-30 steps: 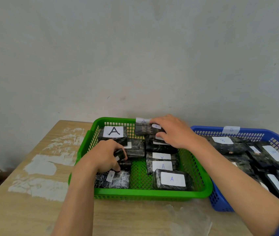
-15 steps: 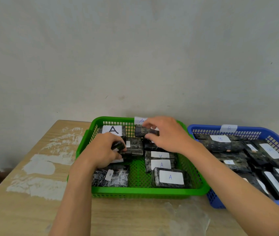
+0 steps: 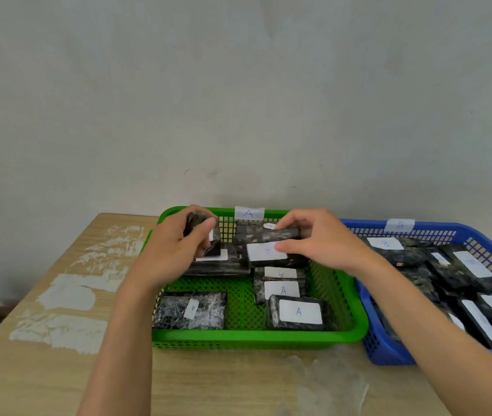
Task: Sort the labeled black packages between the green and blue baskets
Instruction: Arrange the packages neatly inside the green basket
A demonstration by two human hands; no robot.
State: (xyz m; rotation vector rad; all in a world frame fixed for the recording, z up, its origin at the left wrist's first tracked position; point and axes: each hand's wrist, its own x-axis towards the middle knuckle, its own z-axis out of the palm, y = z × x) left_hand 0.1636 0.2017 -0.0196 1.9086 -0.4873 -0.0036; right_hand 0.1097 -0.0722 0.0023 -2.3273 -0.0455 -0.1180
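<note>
Both hands are working over the green basket (image 3: 253,337), which is sitting on the desk (image 3: 223,385) right beside the blue basket (image 3: 388,352). The left hand (image 3: 172,253) is curling round a small black package (image 3: 201,232), holding it up over the back left part of the green basket, thumb pressing across its front. The right hand (image 3: 322,244) is pinching a long black package (image 3: 265,234) at the back of the green basket. Its fingers are lying along the top edge, and the thumb is coming in underneath, against the white label of the package below (image 3: 264,252). Down the right side of the green basket, more labeled packages are lying in a row, each showing a handwritten A, with the nearest package (image 3: 298,312) sitting by the front wall. A crinkly package (image 3: 190,309) is lying in the front left corner, wearing a small A tag. A paper A tag (image 3: 249,213) is sticking up on the green basket's back rim, and a B tag (image 3: 399,225) is doing the same on the blue basket. The blue basket is holding a crowd of black packages (image 3: 460,274) with white labels, most of the lettering too blurred to read.
</note>
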